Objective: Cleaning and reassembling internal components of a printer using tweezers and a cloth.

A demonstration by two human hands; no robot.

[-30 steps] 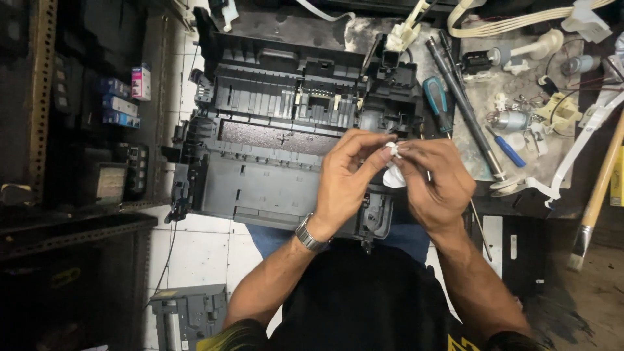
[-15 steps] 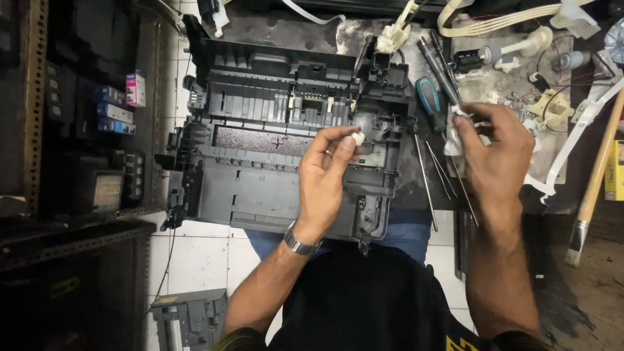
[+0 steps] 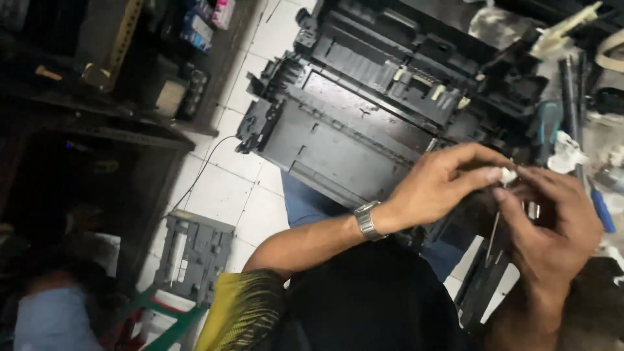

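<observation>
A black, opened printer chassis (image 3: 351, 130) rests across my lap and the bench edge. My left hand (image 3: 442, 185) pinches a small white part (image 3: 507, 174) between thumb and fingertips, just over the printer's right end. My right hand (image 3: 552, 227) meets it from the right, fingertips touching the same white part. A thin metal tool (image 3: 493, 237) hangs down from the right hand's fingers. A metal watch (image 3: 366, 221) sits on my left wrist.
Tools lie on the cluttered bench at right: a teal-handled screwdriver (image 3: 546, 123), a blue-handled one (image 3: 601, 208), white plastic bits (image 3: 565, 153). A grey plastic panel (image 3: 195, 257) lies on the white tiled floor (image 3: 221, 188). Dark shelves (image 3: 130, 71) with small boxes stand at left.
My right hand left the white part, reached to the tools on the bench at right, then came back to my left hand with a thin tool. The view has tilted and shifted left.
</observation>
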